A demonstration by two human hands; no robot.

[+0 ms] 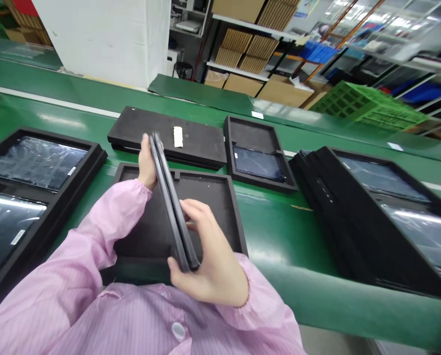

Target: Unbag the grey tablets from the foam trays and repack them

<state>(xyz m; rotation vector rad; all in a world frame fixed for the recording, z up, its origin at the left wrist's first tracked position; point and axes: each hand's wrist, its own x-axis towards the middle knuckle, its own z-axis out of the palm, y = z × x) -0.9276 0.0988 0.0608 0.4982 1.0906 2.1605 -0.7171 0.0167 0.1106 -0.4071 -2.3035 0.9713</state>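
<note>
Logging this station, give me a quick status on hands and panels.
Left hand grips far end of two dark panels held on edge. Right hand grips near end. Black foam tray directly beneath, nothing blocking.

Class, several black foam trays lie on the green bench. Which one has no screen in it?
The black foam tray directly under the hands: its compartments are bare. The trays at left, centre back and right each hold glossy screens.

We hold two thin dark panels point(172, 197) edge-up, left hand point(147, 165) at the far end, right hand point(205, 261) at the near, above an empty black tray point(213, 197) on the green bench point(279, 231).
</note>
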